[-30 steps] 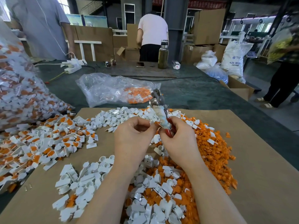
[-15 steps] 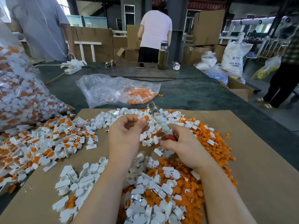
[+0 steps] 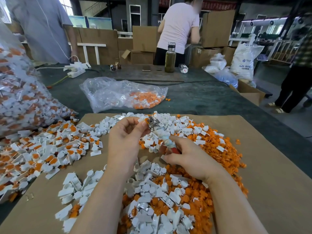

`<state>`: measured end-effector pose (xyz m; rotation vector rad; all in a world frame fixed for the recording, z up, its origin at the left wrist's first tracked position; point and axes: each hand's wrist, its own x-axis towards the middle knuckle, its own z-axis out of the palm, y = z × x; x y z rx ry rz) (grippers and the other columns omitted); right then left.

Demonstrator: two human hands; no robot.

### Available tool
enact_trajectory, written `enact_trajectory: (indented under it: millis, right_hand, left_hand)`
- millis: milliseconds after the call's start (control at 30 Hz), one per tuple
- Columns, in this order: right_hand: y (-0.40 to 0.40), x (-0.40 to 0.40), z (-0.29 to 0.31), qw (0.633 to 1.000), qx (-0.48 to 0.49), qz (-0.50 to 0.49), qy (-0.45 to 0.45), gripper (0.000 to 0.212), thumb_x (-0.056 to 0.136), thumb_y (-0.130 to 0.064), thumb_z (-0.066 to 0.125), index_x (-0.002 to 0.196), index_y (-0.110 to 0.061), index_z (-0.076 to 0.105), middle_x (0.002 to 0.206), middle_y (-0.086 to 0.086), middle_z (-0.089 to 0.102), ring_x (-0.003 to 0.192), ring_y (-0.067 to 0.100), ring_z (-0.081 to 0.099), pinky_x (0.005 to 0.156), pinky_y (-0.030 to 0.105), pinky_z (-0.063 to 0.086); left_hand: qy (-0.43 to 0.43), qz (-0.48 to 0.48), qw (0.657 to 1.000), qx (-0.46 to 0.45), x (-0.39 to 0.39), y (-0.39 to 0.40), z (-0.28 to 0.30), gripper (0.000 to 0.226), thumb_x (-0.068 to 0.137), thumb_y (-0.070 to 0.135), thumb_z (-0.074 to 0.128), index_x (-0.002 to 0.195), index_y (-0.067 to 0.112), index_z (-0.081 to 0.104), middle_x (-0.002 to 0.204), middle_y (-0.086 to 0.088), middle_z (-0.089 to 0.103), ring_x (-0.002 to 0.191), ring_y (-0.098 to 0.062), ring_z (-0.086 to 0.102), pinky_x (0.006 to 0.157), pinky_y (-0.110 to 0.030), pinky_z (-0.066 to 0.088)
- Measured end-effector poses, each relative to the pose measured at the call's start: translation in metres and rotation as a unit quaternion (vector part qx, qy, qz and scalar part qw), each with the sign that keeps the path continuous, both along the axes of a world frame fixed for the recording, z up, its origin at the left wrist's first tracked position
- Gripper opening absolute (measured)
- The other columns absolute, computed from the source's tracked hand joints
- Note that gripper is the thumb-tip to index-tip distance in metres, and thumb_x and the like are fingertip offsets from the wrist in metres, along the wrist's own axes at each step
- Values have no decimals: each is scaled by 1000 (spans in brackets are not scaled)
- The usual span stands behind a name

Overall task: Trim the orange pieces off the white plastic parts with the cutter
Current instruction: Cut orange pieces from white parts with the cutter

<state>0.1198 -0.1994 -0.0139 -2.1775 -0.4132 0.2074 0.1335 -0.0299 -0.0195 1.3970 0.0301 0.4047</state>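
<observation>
My left hand (image 3: pixel 125 137) pinches a small white plastic part with an orange piece (image 3: pixel 143 120) between thumb and fingertips. My right hand (image 3: pixel 187 157) grips the taped handles of the cutter (image 3: pixel 162 134), whose metal jaws (image 3: pixel 152 123) touch the orange piece. Below my hands lies a heap of cut orange pieces mixed with white parts (image 3: pixel 168 191). A pile of white parts with orange pieces still attached (image 3: pixel 50 146) spreads over the left of the brown cardboard sheet (image 3: pixel 270 183).
A big clear bag full of white and orange parts (image 3: pixel 18 92) bulges at the left. A flatter plastic bag with orange scraps (image 3: pixel 125 94) lies beyond the cardboard on the green table. A bottle (image 3: pixel 170 57), power strip (image 3: pixel 76 69) and standing people are at the far side.
Both hands dropped lower and came apart, then my left hand brought a new part up to the cutter's jaws. The cutter tilted over to the left.
</observation>
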Motion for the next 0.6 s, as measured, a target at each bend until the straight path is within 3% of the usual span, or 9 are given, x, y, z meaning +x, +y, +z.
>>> enact_trajectory:
  millis: [133,300,433,533,600]
  right_hand:
    - [5,1,-1,999,-22,-9,-24,16,87,-9,60,93,-24,65,84,-5,63,72,14,60,69,37,51]
    - [7,4,-4,999,-12,-13,-35,23,87,-4,58,84,-26,64,75,-14,61,61,-4,56,52,14,42]
    - [8,5,-8,998,-23,-15,-48,20,88,-6,58,82,-25,64,65,-27,60,61,-10,55,52,9,40]
    - [10,7,-10,996,-44,-31,-68,11,89,-15,61,88,-26,64,75,-13,63,67,-2,59,52,15,42]
    - [11,8,-12,991,-80,-51,-89,5,88,-23,62,91,-26,61,79,-10,61,68,7,58,53,20,42]
  left_hand:
    - [3,2,1000,-9,-1,1,1,3,90,8,68,88,6,67,71,4,71,66,-6,69,67,-16,55]
    - [5,3,1000,-21,-3,1,3,5,91,5,66,86,7,66,67,6,68,61,-2,65,63,-14,53]
    - [15,-2,999,-28,-2,2,3,6,91,5,65,86,7,66,64,9,69,59,-2,66,63,-15,53]
    - [51,-17,997,-63,-2,4,3,6,90,7,66,85,9,66,66,7,71,61,-5,68,64,-18,57]
    - [95,-29,985,-138,-1,9,5,3,86,11,69,88,9,68,75,2,76,67,-8,72,66,-23,60]
